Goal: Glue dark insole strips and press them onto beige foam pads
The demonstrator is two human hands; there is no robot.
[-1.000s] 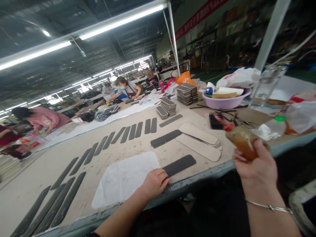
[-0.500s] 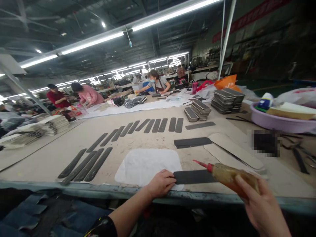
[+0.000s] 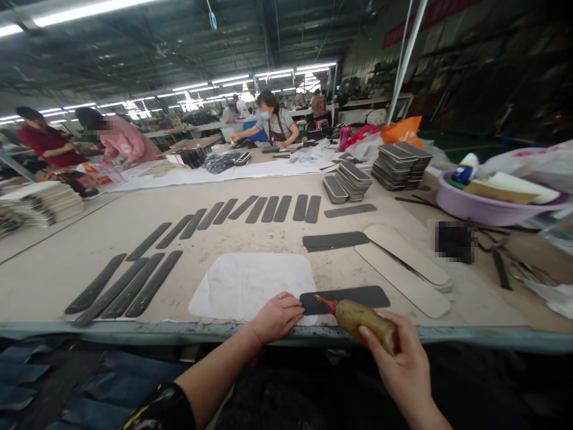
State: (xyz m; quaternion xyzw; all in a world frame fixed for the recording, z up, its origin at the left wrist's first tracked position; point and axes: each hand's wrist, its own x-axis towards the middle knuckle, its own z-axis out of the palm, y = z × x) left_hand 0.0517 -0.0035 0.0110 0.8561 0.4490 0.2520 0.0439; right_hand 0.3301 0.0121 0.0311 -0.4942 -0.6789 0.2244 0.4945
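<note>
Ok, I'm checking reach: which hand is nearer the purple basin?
Right. The right hand, gripping a bottle, is left of the purple basin; the left hand, at a dark strip, is farther left.

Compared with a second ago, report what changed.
The right hand has swung the bottle leftward, from right of the cream pieces to a dark strip, bringing its red nozzle over it. Nothing was let go. The left hand stays at that strip's left end; the other strips lie as before.

Tube light [image 3: 94,11] glares above my bench [image 3: 250,239]; top evenly lit, deep shadow below it, dim beyond its right end; wide-lens stretch, far background soft.
</note>
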